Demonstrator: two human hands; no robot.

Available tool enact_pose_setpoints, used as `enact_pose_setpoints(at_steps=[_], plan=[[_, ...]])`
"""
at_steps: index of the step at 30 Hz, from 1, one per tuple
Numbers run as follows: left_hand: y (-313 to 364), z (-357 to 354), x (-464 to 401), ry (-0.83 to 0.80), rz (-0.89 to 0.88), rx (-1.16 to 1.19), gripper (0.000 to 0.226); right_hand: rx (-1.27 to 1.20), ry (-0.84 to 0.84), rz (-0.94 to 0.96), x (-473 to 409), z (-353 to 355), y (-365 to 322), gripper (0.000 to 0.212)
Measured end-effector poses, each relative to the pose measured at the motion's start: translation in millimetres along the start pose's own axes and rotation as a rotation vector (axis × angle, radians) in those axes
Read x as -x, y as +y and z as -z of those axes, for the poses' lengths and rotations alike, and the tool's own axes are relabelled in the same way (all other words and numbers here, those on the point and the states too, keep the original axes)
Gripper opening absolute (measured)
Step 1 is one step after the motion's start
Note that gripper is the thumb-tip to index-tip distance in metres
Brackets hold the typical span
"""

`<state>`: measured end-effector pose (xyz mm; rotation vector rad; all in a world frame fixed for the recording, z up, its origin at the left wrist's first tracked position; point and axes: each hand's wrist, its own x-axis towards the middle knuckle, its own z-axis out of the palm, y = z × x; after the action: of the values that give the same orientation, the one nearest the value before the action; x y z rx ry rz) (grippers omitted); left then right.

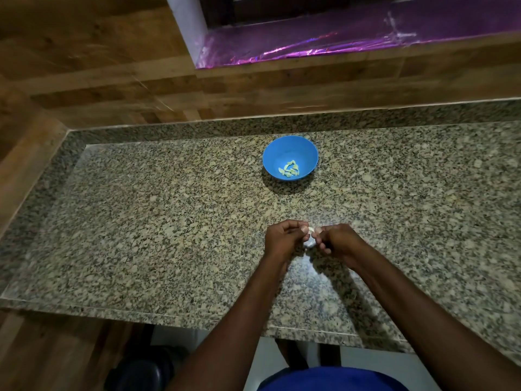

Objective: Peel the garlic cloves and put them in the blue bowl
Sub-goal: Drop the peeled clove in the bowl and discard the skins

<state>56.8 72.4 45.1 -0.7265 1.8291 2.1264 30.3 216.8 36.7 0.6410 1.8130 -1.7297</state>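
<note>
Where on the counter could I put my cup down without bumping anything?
The granite counter is bare left of the blue bowl and both hands, and on the far right. The strip between bowl and hands is free too. It is busiest where the left hand and right hand pinch a garlic clove.

Speckled granite counter with one blue bowl on it

The granite countertop (158, 221) is a grey, tan and black speckled slab with a raised strip of the same stone along its back and left edges, set against wood-patterned walls. The blue bowl (290, 149) stands directly on it, toward the back and a little right of the middle, casting a dark shadow on the stone at its near side. Several pale peeled garlic cloves (289, 168) lie in the bowl's bottom.
</note>
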Motion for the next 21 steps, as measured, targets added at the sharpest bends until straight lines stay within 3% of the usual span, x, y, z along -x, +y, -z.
enact_pose_setpoints(at_steps=[3, 6, 8, 10, 13, 14, 17, 21], plan=[[-5.3, 5.3, -1.6, -0.003, -0.051, -0.079, 0.008, -0.25, -0.27, -0.338, -4.4, 6.9, -1.4, 0.03], [-7.1, 5.2, -2.7, -0.005, -0.067, -0.09, 0.008, -0.379, -0.361, -0.423, -2.0, 11.1, -1.7, 0.033], [-7.2, 3.6, -2.3, -0.002, -0.05, -0.083, 0.008, -0.34, -0.356, -0.399, 3.6, 9.1, -1.7, 0.033], [-7.3, 3.4, -2.3, 0.01, -0.005, -0.046, 0.008, -0.038, -0.253, -0.164, 6.0, 3.9, -0.6, 0.031], [-8.7, 5.5, -4.8, 0.054, 0.094, 0.03, 0.006, 0.759, 0.009, 0.388, 10.9, -4.4, 3.8, 0.025], [-7.9, 6.2, -6.0, 0.072, 0.118, 0.057, 0.005, 0.882, 0.078, 0.491, 12.0, -6.6, 7.3, 0.022], [-2.1, 10.3, -10.3, 0.096, 0.129, 0.094, 0.005, 0.95, 0.202, 0.623, 10.8, -7.9, 20.6, 0.02], [2.1, 16.3, -12.2, 0.037, 0.067, 0.068, 0.009, 0.987, 0.219, 0.555, 11.4, -4.3, 21.6, 0.014]])
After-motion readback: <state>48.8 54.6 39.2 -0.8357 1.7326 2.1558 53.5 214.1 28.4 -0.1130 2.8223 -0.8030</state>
